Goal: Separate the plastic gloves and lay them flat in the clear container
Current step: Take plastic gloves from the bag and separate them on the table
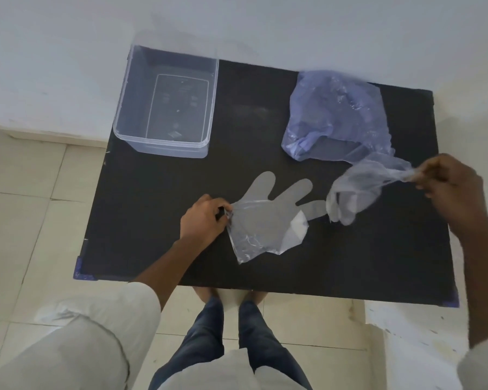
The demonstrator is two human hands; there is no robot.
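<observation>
Black table (152, 220), clear container (164, 142) (base markings unreadable), gloves pinched in both hands

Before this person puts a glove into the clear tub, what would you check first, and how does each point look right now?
1. Gloves separated: ok. The flat glove and the lifted glove look apart, or barely touching at the fingertips.
2. Left hand pinches the flat glove's cuff: ok.
3. Right hand grips the lifted glove: ok, but bunched.
4. Lifted glove flat: not ok, it hangs crumpled.
5. Tub open and empty: ok.
6. More gloves inside the bag: cannot tell.
</observation>
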